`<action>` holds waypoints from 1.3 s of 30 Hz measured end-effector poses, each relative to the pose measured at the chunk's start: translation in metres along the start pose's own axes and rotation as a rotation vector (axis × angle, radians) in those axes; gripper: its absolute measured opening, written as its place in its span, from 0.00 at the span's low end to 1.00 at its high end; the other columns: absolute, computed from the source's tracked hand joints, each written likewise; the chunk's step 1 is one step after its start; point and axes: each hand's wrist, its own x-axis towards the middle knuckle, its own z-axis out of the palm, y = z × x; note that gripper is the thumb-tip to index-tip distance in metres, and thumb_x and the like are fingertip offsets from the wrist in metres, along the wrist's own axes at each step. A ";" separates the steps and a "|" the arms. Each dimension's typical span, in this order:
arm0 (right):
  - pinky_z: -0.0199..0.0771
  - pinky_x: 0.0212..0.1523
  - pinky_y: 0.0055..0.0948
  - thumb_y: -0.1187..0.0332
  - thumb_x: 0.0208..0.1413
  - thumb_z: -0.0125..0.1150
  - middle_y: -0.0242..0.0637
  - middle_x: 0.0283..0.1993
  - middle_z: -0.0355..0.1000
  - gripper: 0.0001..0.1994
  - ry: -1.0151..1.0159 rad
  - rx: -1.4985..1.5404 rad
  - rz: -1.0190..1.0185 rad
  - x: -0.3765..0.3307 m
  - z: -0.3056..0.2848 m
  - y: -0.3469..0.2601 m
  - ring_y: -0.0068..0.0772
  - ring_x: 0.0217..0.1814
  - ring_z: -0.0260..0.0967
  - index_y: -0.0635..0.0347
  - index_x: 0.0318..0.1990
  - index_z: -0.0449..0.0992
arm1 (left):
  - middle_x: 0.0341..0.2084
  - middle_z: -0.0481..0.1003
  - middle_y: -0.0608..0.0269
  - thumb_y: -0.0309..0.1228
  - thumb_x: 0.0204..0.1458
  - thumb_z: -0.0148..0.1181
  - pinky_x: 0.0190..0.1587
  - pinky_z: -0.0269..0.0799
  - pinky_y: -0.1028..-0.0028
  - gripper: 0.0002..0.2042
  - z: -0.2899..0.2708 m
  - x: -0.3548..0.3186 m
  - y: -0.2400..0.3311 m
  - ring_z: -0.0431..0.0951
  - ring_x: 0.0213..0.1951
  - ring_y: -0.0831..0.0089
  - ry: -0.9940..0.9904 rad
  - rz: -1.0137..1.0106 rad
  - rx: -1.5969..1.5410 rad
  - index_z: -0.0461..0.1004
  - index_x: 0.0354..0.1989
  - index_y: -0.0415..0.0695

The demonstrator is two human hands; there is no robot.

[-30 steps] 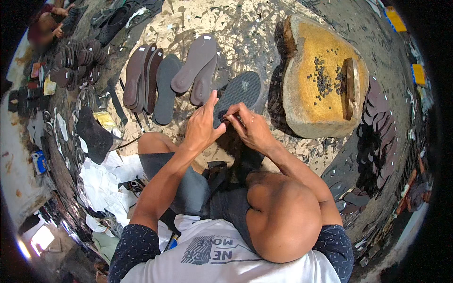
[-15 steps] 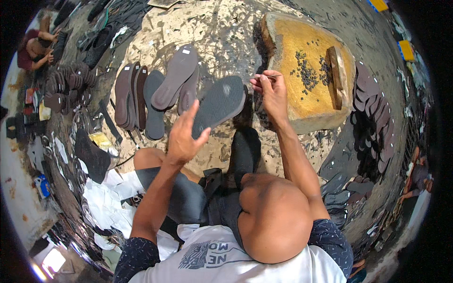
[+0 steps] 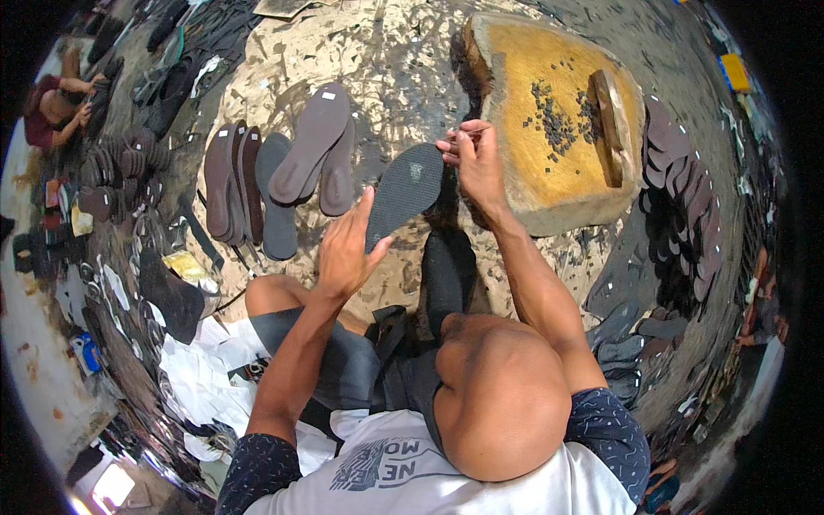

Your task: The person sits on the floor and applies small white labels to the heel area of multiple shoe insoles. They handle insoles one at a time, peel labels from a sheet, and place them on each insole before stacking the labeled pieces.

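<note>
My left hand (image 3: 348,253) grips a dark textured shoe sole (image 3: 405,190) at its heel end, thumb on the near edge and fingers along the far edge. The ribbed side faces up, with a pale worn-looking patch near the toe. At the toe, my right hand (image 3: 477,167) is closed in a pinch around a thin, slender tool (image 3: 457,136); its exact kind is too small to tell. Left of the held sole, brown soles (image 3: 313,142) overlap on the ground sheet, beside a grey sole (image 3: 275,202) and a few upright-leaning brown soles (image 3: 225,184).
A yellow-topped block (image 3: 524,184) stands at the right, bearing many small black pieces (image 3: 554,120) and a wooden bar (image 3: 611,129). Rows of soles (image 3: 687,193) lie beyond it. Stacked soles (image 3: 120,163) and another person (image 3: 64,112) are at far left. White sheets (image 3: 202,369) lie beside my leg.
The held sole has turned so its ribbed face shows flatter, its side edge now out of sight. My right hand has come left and a little nearer to the toe.
</note>
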 end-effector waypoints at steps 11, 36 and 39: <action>0.77 0.42 0.40 0.68 0.68 0.61 0.48 0.39 0.79 0.11 -0.245 -0.621 -0.246 -0.028 0.005 -0.020 0.48 0.40 0.81 0.61 0.51 0.68 | 0.61 0.74 0.42 0.32 0.51 0.75 0.63 0.70 0.54 0.48 0.007 0.001 -0.004 0.76 0.60 0.45 0.043 -0.010 -0.038 0.52 0.78 0.38; 0.76 0.43 0.47 0.65 0.67 0.60 0.47 0.38 0.79 0.12 -0.538 -0.431 -0.201 -0.069 0.064 -0.015 0.57 0.44 0.79 0.60 0.50 0.69 | 0.61 0.74 0.40 0.29 0.46 0.75 0.63 0.72 0.55 0.52 0.004 0.002 -0.010 0.75 0.60 0.44 0.013 -0.110 -0.154 0.48 0.78 0.36; 0.75 0.43 0.48 0.65 0.67 0.61 0.48 0.38 0.79 0.11 -0.515 -0.439 -0.147 -0.082 0.062 -0.018 0.58 0.43 0.79 0.59 0.50 0.69 | 0.61 0.73 0.40 0.29 0.46 0.75 0.63 0.72 0.55 0.51 0.004 -0.003 -0.009 0.75 0.61 0.44 0.010 -0.112 -0.147 0.48 0.78 0.36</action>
